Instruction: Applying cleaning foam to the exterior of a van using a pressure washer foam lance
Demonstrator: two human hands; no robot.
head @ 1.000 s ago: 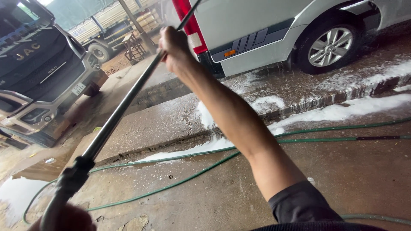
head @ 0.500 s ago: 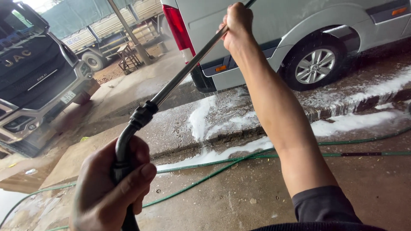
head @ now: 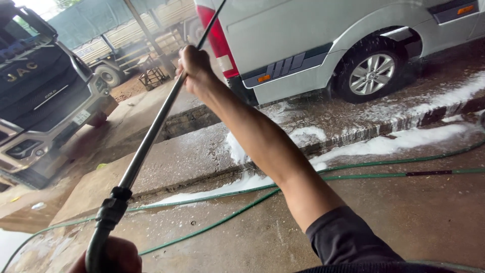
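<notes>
Wet concrete wash bay (head: 414, 222), white van (head: 313, 40); both hands' fingers wrap spray lance (head: 151, 136): right hand (head: 194, 65), left hand (head: 113, 258).

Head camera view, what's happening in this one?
A person grips a long spray lance with both hands: the right hand high on the metal tube, the left hand low on the black handle. The lance points up toward the rear of a silver van parked on a wet, foam-streaked concrete ramp. Green hoses trail across the floor. A dark truck stands to the left.
</notes>
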